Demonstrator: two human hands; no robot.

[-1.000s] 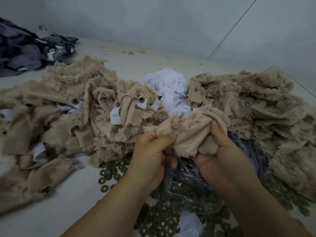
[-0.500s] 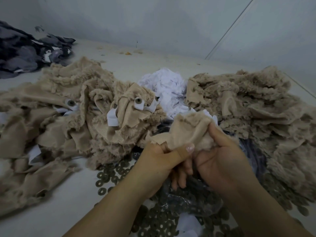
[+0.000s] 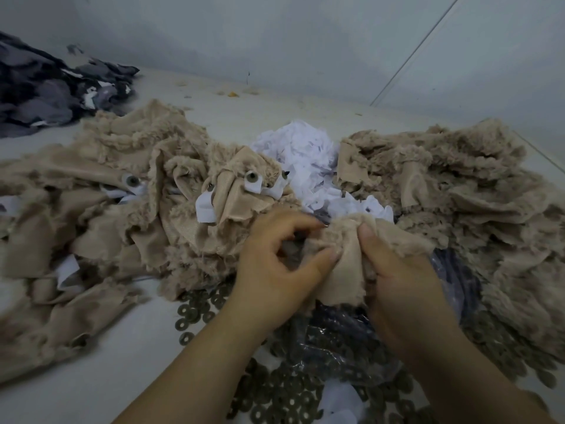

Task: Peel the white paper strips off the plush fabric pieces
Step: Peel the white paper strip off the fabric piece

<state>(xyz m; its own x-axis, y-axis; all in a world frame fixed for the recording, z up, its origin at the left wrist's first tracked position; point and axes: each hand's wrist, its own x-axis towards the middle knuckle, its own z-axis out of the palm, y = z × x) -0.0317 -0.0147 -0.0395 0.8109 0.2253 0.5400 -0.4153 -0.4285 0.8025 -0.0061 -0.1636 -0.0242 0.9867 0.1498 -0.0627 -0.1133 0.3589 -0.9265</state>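
A beige plush fabric piece (image 3: 342, 270) is held between both hands in the lower middle. My left hand (image 3: 275, 270) pinches its left edge with thumb and curled fingers. My right hand (image 3: 403, 286) grips its right side, thumb on top. White paper strips (image 3: 204, 206) with dark eye buttons stick to plush pieces in the left pile (image 3: 101, 209). Whether a strip is on the held piece is hidden.
A heap of loose white paper strips (image 3: 302, 154) lies at the back centre. Another beige plush pile (image 3: 464, 191) fills the right. Dark round washers (image 3: 195, 313) and a clear plastic bag (image 3: 342, 341) lie under my hands. Grey fabric (image 3: 52, 87) sits far left.
Both hands have lowered the held plush piece and turned it. My left hand's fingers have shifted from under the piece to pinching its edge.
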